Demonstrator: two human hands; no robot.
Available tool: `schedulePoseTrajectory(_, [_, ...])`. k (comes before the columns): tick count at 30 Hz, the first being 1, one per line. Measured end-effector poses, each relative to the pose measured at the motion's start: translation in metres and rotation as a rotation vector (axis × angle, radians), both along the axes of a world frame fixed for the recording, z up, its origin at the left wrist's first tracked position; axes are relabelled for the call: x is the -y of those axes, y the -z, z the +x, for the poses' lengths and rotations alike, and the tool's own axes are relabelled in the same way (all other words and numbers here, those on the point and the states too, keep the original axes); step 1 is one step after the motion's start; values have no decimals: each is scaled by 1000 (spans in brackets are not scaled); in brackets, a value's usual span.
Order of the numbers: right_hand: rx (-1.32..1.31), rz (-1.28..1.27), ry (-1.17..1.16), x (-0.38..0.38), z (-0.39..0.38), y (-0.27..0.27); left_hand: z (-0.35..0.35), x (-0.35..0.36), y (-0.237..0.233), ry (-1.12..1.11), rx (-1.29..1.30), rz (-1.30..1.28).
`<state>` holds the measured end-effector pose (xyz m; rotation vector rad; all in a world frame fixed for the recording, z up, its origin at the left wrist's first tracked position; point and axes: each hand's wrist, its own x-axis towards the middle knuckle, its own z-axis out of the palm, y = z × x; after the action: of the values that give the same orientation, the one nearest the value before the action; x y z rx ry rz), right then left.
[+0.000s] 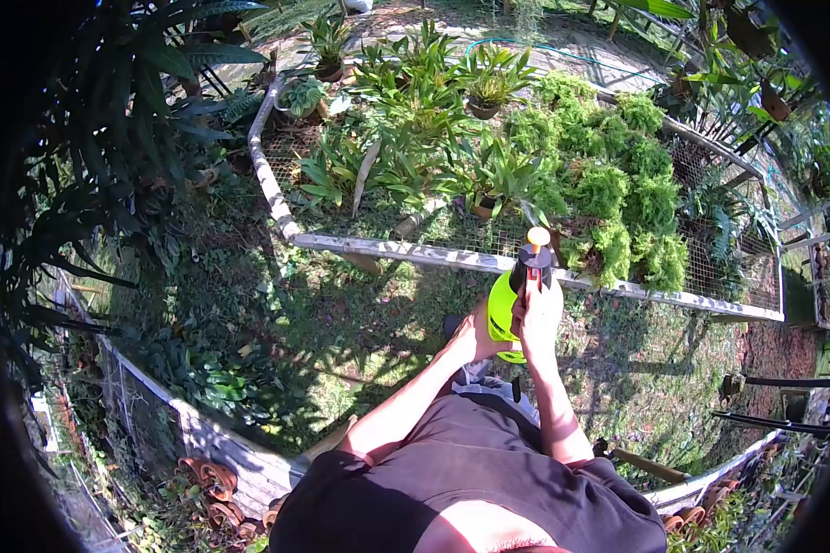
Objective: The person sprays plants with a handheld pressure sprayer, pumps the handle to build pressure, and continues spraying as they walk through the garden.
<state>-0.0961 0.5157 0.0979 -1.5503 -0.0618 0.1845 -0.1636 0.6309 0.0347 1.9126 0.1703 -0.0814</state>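
Sprayer [504,311], lime-green with a black pump head and an orange knob, is held up at chest height by a person standing on grass in a sunlit plant nursery. The right hand [537,313] is wrapped shut around the black head from behind, fingers pressed together on it. The left hand [473,339] cups the green body from the side, its fingers out of sight behind the bottle.

Just beyond the right hand runs the pale front rail of a wire-mesh bench [397,250], which stands between the person and the plants. A dense bank of ferns [618,194] lies straight past the orange knob, and potted plants [489,180] with strap-like leaves stand beyond and to the left of the hands. A green hose [535,50] trails across the ground far beyond the bench.

Well to the left of the left hand and nearer the body, a second low bench [203,435] carries dark-leaved plants, with stacked clay pots [214,479] below its edge. A wooden handle [650,465] lies behind the right elbow.
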Motion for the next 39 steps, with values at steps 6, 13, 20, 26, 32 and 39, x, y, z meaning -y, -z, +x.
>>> schedulePoseTrajectory(6, [132, -244, -18, -3, 8, -8, 5, -1, -16, -76, 97, 13])
schedulePoseTrajectory(13, [9, 124, -70, -11, -7, -20, -7, -2, -29, -79, 118, -78])
schedulePoseTrajectory(20, [-23, 201, 100, -3, -8, -26, 6, -5, -25, -54, 27, 101])
schedulePoseTrajectory(26, [-129, 167, 199, 10, 6, -34, 28, 5, -8, 97, 75, 10])
schedulePoseTrajectory(32, [3, -11, 229, 12, 11, -25, 28, 10, -26, 160, -170, -27])
schedulePoseTrajectory(39, [146, -287, 150, -12, 30, -4, 39, -15, 13, 22, -49, -96])
